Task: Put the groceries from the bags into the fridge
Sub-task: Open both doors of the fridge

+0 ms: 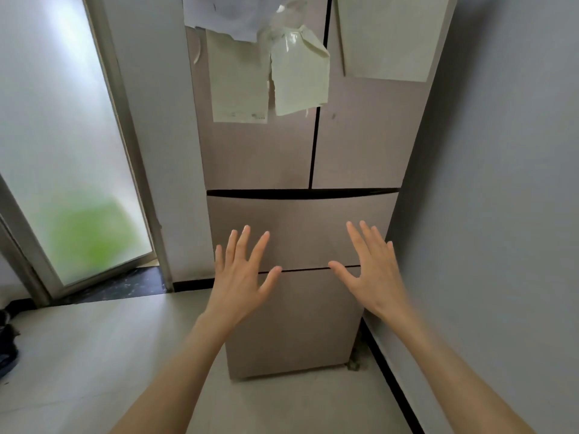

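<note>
Head cam: fridge [300, 158] at 12 o'clock, all doors closed, paper notes [239, 79] stuck up top, writing too blurry. Left hand [242, 277] and right hand [371, 270] raised, fingers spread apart, holding nothing. Frosted door [72, 151] at 9 o'clock.

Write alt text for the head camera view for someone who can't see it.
Two bare hands, left hand and right hand, reach out open with fingers spread toward a closed fridge, in front of its drawer fronts. Paper notes hang on its upper doors; a frosted glass door stands to the left, a grey wall on the right.
</note>
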Motion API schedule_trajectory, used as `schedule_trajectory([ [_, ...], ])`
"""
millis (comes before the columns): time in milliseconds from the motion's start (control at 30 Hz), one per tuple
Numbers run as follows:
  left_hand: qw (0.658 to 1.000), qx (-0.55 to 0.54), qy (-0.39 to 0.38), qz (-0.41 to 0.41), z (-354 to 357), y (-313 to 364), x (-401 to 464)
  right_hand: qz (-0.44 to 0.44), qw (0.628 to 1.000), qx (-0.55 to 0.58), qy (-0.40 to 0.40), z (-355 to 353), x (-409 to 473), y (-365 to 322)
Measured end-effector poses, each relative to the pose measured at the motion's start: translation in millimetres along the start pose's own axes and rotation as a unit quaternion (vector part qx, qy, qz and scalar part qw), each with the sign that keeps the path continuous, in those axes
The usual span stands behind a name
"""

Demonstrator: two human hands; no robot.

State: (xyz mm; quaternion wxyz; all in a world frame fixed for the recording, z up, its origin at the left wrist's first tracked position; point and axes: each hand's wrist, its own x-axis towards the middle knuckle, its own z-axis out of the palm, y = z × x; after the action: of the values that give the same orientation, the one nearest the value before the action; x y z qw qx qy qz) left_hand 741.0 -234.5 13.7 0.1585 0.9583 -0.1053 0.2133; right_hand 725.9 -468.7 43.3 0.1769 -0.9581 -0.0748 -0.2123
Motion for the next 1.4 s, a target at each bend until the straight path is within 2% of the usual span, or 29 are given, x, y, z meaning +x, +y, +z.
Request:
schedule_trajectory([
  [200,0.999,-0.028,-0.011,-0.033,44.3,22.9,72.8,-0.01,1.0,0.004,-0.023,15.0,83.6,47.6],
  [400,0.994,-0.059,-0.063,-0.071,87.6,19.8,127.1,-0.021,0.998,-0.022,-0.056,54.8,150.7,81.2],
  [533,0.992,-0.083,-0.057,-0.077,112.2,10.6,174.5,-0.031,0.997,-0.029,-0.057,79.8,205.5,89.1],
  [633,0.983,-0.149,-0.05,-0.096,130.3,0.5,211.2,-0.033,0.999,-0.032,-0.028,97.3,246.3,92.9],
  [700,0.96,-0.242,-0.043,-0.133,137.2,-1.4,232.9,-0.031,0.999,-0.036,0.007,107.0,272.8,96.4],
  [767,0.915,-0.344,-0.034,-0.208,140.7,-1.0,256.8,-0.028,0.998,-0.044,0.046,115.3,298.3,101.2],
  [800,0.879,-0.4,-0.029,-0.257,141.4,-0.6,268.5,-0.023,0.997,-0.05,0.061,120.1,309.5,103.7],
  [867,0.768,-0.542,-0.028,-0.341,138.4,1.2,286.8,-0.013,0.994,-0.068,0.085,132.2,324.9,107.3],
  [967,0.564,-0.721,0.002,-0.402,137.7,2.6,306.5,-0.008,0.987,-0.095,0.133,151.0,333.4,111.1],
  [1033,0.476,-0.774,0.014,-0.418,139.3,3.2,314.3,-0.012,0.982,-0.103,0.157,159.1,334.2,115.7],
  [1100,0.411,-0.806,0.021,-0.425,143.7,2.6,323.4,-0.026,0.978,-0.112,0.175,161.7,335.6,119.3],
  [1167,0.371,-0.825,0.026,-0.425,151.2,1.6,330.9,-0.031,0.977,-0.109,0.183,163.4,336.5,120.4],
  [1233,0.349,-0.836,0.038,-0.422,156.5,3.2,333.9,-0.027,0.976,-0.107,0.19,163.7,335.6,120.1],
  [1300,0.346,-0.839,0.048,-0.417,161.0,5.5,333.1,-0.025,0.976,-0.102,0.193,163.1,334.0,120.3],
  [1400,0.375,-0.829,0.06,-0.41,164.4,7.3,330.5,-0.026,0.98,-0.088,0.178,159.1,332.5,114.5],
])
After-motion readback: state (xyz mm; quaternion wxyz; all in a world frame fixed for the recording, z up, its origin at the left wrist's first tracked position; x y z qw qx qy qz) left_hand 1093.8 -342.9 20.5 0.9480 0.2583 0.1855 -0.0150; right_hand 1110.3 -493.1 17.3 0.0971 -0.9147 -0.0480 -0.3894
